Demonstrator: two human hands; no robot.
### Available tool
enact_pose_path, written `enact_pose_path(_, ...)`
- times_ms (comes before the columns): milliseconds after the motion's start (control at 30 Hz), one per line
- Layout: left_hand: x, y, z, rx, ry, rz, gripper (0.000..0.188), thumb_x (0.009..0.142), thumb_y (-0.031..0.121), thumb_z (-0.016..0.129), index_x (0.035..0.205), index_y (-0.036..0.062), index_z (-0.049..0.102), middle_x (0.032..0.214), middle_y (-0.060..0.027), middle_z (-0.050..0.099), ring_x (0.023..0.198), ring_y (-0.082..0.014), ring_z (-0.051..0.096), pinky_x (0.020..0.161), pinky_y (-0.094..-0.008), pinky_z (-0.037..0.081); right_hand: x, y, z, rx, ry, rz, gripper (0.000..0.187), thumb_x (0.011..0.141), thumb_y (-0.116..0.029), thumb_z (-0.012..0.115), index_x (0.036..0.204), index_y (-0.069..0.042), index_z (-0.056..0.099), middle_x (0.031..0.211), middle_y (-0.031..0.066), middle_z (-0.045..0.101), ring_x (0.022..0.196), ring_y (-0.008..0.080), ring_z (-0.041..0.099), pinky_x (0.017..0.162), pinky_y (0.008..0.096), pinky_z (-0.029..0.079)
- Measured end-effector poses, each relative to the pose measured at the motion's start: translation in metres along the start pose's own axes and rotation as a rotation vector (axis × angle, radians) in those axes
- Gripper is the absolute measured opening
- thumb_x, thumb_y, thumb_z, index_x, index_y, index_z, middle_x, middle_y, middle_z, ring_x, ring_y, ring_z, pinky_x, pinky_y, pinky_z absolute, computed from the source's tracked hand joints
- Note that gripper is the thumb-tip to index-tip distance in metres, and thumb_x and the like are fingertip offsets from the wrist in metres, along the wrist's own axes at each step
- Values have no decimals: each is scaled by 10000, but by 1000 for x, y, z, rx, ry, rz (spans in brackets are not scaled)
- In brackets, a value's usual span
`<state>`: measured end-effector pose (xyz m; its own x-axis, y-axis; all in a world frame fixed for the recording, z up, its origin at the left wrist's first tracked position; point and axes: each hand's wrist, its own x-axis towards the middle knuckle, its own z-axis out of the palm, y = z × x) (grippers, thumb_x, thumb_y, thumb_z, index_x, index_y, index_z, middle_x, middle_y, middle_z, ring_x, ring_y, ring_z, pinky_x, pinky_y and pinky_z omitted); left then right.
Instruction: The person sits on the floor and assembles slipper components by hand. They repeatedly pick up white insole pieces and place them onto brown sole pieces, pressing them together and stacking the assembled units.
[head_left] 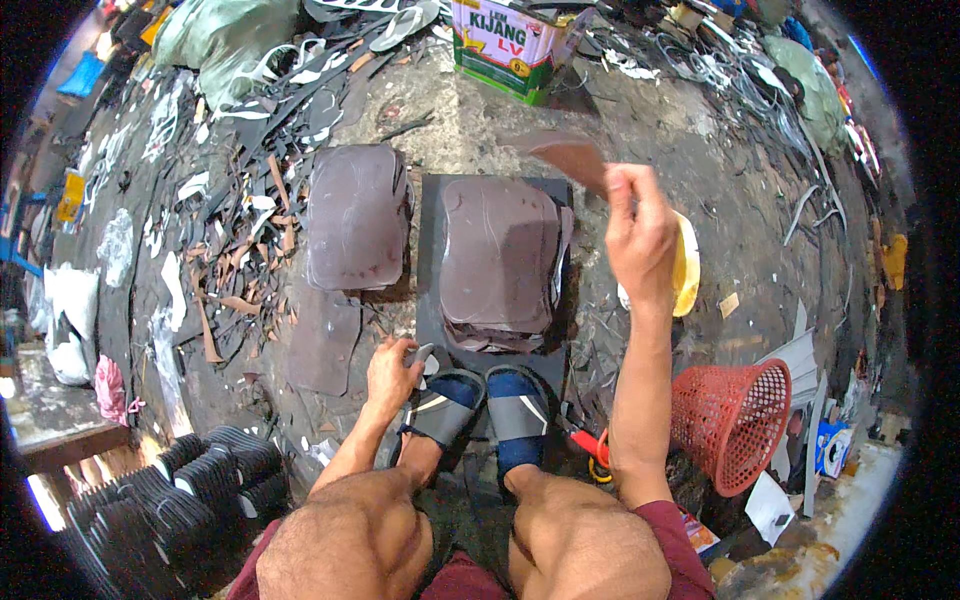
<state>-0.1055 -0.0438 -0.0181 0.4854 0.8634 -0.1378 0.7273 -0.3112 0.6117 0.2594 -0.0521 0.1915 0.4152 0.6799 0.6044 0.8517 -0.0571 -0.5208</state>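
My right hand (640, 225) is raised on the right, its fingers closed on one end of a thin brown sheet (568, 155), which is smeared by motion. Low beside my left foot, my left hand (390, 375) has its fingers curled at a small pale grey rounded piece (428, 362); its kind is unclear. Between my hands, a stack of brown rounded sheets (497, 255) lies on a dark flat board (430, 240). To its left is a second stack of similar brown sheets (358, 215). A single brown sheet (325, 350) lies flat below that.
A red mesh basket (735, 420) leans at right, near a red-handled tool (588, 442). A yellow-and-white rounded object (687, 265) sits behind my right wrist. Ahead stands a green-and-white tin (510, 55). Scraps (245, 230) litter the left; black soles (190, 500) are piled lower left.
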Motion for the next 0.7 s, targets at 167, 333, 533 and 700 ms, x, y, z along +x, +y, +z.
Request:
enact_pose_path(167, 7, 22, -4, -414, 11, -131, 328, 768, 71, 856, 1066, 45, 721, 815, -57, 702, 731, -172, 690, 680, -305, 566, -111, -23, 24, -53, -482, -172, 82, 916, -194, 657, 887, -117, 654, 894, 83, 696, 834, 293, 678, 790, 437, 523)
enact_pose_path(333, 6, 50, -24, -1061, -273, -293, 233, 786, -32, 852, 940, 30, 688, 847, -25, 693, 779, -120, 680, 724, -275, 581, -201, -52, 47, 294, -600, 252, 374, 953, -235, 693, 1280, -55, 671, 1196, 150, 724, 1081, 313, 695, 963, 425, 515)
enact_pose_path(533, 4, 53, -35, -955, -591, -244, 161, 838, -2, 817, 979, 6, 740, 913, -58, 753, 848, -121, 705, 782, -280, 580, -222, -50, 45, 448, -594, 301, 400, 901, -171, 755, 1288, -112, 676, 1098, 132, 735, 954, 295, 715, 853, 384, 567)
enact_pose_path(700, 53, 54, -26, -1007, -165, -283, 204, 829, 36, 828, 1009, -15, 747, 915, -83, 757, 841, -156, 715, 792, -291, 577, -206, 21, 44, -128, -627, -191, 479, 919, -265, 707, 1381, -163, 636, 1391, 106, 636, 1271, 248, 597, 1078, 437, 446)
